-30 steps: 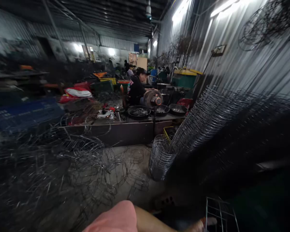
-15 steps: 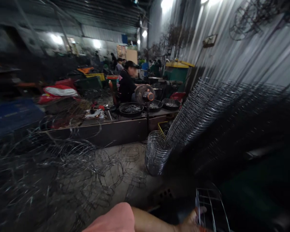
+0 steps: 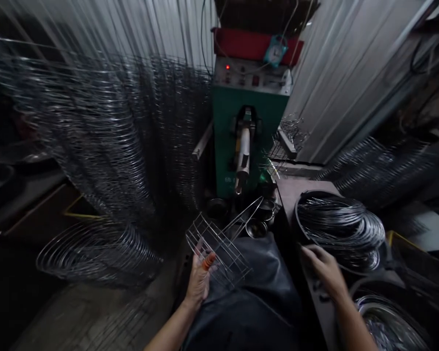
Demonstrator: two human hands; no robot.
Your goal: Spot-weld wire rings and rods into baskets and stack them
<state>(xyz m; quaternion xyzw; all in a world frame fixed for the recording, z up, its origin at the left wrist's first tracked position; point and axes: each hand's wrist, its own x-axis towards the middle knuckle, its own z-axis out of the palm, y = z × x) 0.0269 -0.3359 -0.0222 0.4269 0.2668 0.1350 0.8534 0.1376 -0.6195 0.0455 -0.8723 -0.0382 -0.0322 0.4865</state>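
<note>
In the lower middle, my left hand (image 3: 198, 280) is closed around a wire basket (image 3: 219, 243) of thin silvery rods. A long wire handle on the basket slants up and to the right. One of this hand's digits has an orange wrap. To the right, my right hand (image 3: 324, 268) is by the bench edge, its fingers loosely apart and slightly blurred, with nothing seen in them. Just beyond it, a round tub (image 3: 298, 214) holds a thick bundle of wire rings (image 3: 340, 224). Black cloth (image 3: 256, 282) covers my lap beneath the basket.
Ahead stands a green machine (image 3: 227, 146) with a metal arm (image 3: 243, 156) jutting toward me. Tall leaning stacks of wire rings (image 3: 106, 126) fill the left. A second tub (image 3: 362, 287) with metal parts is at the lower right. Small pans (image 3: 256, 228) sit below the machine.
My view has swung right, from the workshop and a seated co-worker to the green machine. The wire basket now appears at lower middle in my left hand, and my right hand has come into view.
</note>
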